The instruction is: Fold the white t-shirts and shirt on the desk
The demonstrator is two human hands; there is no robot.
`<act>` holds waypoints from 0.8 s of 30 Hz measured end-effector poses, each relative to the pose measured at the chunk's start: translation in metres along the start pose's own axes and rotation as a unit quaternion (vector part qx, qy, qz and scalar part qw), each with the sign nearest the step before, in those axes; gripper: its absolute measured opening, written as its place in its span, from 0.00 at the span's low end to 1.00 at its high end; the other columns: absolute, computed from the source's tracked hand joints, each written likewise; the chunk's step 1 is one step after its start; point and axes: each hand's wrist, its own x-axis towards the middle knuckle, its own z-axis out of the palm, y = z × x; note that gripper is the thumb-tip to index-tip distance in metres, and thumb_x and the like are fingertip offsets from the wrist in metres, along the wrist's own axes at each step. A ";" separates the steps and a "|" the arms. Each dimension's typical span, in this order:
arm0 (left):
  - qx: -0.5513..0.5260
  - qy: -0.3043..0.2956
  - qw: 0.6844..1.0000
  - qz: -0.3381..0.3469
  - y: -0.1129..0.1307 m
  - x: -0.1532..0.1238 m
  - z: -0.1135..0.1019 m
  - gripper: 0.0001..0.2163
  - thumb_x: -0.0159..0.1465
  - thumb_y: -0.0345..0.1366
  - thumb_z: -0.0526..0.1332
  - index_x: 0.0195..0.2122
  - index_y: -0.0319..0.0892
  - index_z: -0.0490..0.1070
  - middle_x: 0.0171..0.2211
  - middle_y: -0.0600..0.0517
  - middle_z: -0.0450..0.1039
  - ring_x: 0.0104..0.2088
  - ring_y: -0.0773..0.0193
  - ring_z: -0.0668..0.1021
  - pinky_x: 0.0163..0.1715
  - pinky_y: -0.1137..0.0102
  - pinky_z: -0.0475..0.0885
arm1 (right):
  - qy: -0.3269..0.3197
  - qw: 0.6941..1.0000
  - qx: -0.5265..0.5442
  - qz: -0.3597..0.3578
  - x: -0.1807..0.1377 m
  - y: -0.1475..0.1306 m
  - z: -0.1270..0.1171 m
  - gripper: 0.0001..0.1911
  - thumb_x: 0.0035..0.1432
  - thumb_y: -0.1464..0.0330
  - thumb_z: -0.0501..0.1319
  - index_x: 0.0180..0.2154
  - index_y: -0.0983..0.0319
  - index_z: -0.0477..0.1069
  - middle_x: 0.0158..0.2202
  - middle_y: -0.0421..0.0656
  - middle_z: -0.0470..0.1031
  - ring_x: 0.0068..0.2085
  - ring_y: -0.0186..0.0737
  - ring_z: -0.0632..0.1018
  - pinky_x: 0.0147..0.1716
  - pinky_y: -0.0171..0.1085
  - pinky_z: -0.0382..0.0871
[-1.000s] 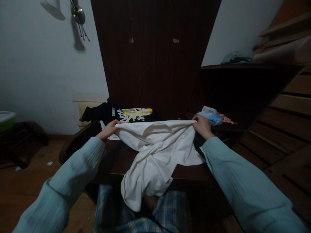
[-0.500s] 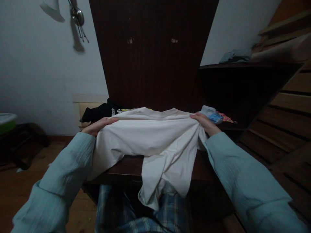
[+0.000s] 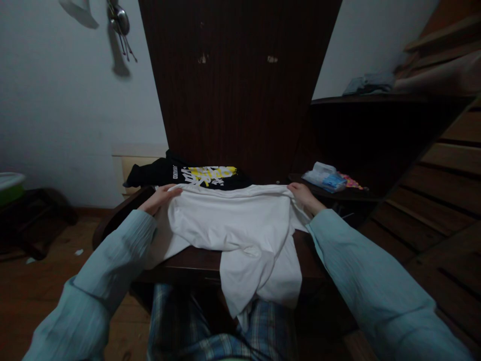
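Gripping a white garment [image 3: 229, 215] by its far edge, the left hand [image 3: 158, 198] and right hand [image 3: 304, 197] stretch it over the desk [image 3: 201, 258].

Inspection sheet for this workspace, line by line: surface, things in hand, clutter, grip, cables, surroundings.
Surface: dark wooden tabletop, partly covered.
Things in hand: white garment, creased, hanging over the front edge.
Clutter: black printed garment behind it; plastic packet on the right.
Grip: left hand and right hand each hold the white garment's far edge.
Cables: nothing seen.
Surroundings: dark panel ahead, wall fixture upper left, green-sided tub far left, wooden slats right.
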 end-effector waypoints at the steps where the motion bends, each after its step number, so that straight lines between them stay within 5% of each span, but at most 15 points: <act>1: 0.012 -0.004 1.000 0.001 -0.003 0.002 -0.001 0.21 0.38 0.49 0.66 0.29 0.39 0.72 0.27 0.51 0.74 0.29 0.61 0.73 0.26 0.72 0.67 | -0.011 0.999 0.042 0.018 -0.002 0.000 0.001 0.13 0.50 0.62 0.54 0.21 0.63 0.69 0.25 0.44 0.74 0.30 0.39 0.72 0.31 0.34 0.64; 5: 0.085 -0.017 0.996 -0.002 -0.014 0.006 -0.006 0.16 0.39 0.47 0.65 0.22 0.40 0.70 0.20 0.54 0.69 0.26 0.64 0.70 0.23 0.75 0.63 | -0.106 0.983 0.141 0.043 -0.016 0.001 -0.002 0.18 0.44 0.54 0.59 0.23 0.63 0.69 0.22 0.40 0.71 0.25 0.35 0.69 0.25 0.32 0.61; 10: 0.123 -0.072 0.990 0.010 -0.017 0.009 -0.010 0.12 0.41 0.43 0.65 0.22 0.39 0.71 0.21 0.54 0.70 0.26 0.64 0.70 0.25 0.75 0.63 | -0.294 0.952 0.088 -0.008 -0.019 0.000 -0.016 0.15 0.32 0.60 0.67 0.23 0.64 0.72 0.23 0.39 0.72 0.26 0.35 0.70 0.27 0.32 0.62; 12: 0.131 -0.035 0.990 0.035 -0.013 0.016 -0.006 0.11 0.44 0.42 0.63 0.24 0.39 0.72 0.23 0.53 0.72 0.29 0.62 0.72 0.28 0.75 0.64 | -0.262 0.961 0.086 -0.014 -0.012 -0.002 -0.016 0.14 0.36 0.59 0.65 0.23 0.64 0.72 0.23 0.40 0.72 0.27 0.36 0.71 0.27 0.33 0.62; 16: 0.180 0.161 0.967 0.084 -0.001 0.034 0.021 0.15 0.54 0.39 0.54 0.38 0.36 0.71 0.36 0.46 0.73 0.39 0.56 0.72 0.38 0.70 0.65 | -0.003 0.999 0.030 -0.014 0.007 -0.015 0.000 0.12 0.49 0.62 0.55 0.32 0.63 0.71 0.31 0.44 0.74 0.34 0.41 0.72 0.33 0.36 0.64; 18: 0.248 0.207 0.941 0.098 0.004 0.034 0.040 0.17 0.54 0.35 0.54 0.44 0.35 0.68 0.41 0.41 0.71 0.44 0.51 0.70 0.41 0.66 0.64 | 0.071 0.995 -0.068 -0.014 0.007 -0.024 0.013 0.12 0.51 0.67 0.54 0.37 0.63 0.69 0.36 0.48 0.74 0.39 0.44 0.72 0.37 0.39 0.63; 21: 0.333 0.173 0.912 0.166 0.002 0.013 0.065 0.16 0.53 0.34 0.56 0.44 0.37 0.67 0.44 0.39 0.67 0.46 0.49 0.69 0.42 0.65 0.62 | 0.072 0.978 -0.183 -0.063 -0.011 -0.032 0.028 0.17 0.49 0.70 0.56 0.44 0.64 0.66 0.43 0.53 0.71 0.44 0.48 0.70 0.41 0.41 0.61; 24: 0.369 0.058 0.911 0.174 -0.013 -0.028 0.074 0.12 0.58 0.41 0.51 0.32 0.41 0.70 0.32 0.44 0.71 0.36 0.54 0.73 0.34 0.67 0.62 | 0.017 0.972 -0.210 -0.106 -0.050 -0.028 0.029 0.12 0.52 0.67 0.54 0.40 0.63 0.66 0.40 0.49 0.71 0.39 0.43 0.71 0.36 0.38 0.61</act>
